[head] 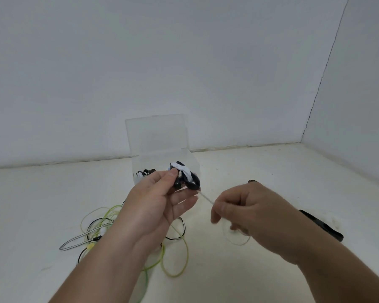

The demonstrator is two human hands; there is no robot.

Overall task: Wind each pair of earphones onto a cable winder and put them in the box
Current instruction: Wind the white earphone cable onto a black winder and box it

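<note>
1. Left hand [160,206]: raised above the table [271,167], palm turned up. The thumb presses a black cable winder [194,183] against the fingers curled beneath it, so the grip is closed on the winder. Several turns of white earphone cable [206,198] are already wrapped around the winder.

2. Right hand [256,213]: level with the left hand and just beside it. Thumb and forefinger pinch the free run of the white earphone cable; the other fingers are curled in. The cable runs taut from the winder to this pinch. A slack pale loop hangs below the right hand (motion blur hides its end).

3. Box [192,159]: clear plastic, standing on the table directly behind the left hand, with its lid [158,134] raised upright at the back. A dark wound bundle [145,172] lies inside, at the left; its details are too small to tell.

4. Loose items on the table:
- green earphones [179,265], uncoiled, lying in open loops under the left forearm;
- black-and-white earphones [72,244], tangled with the green ones and looped out to the left;
- a black strip [322,226], lying flat beyond the right wrist, apart from the cables.
</note>
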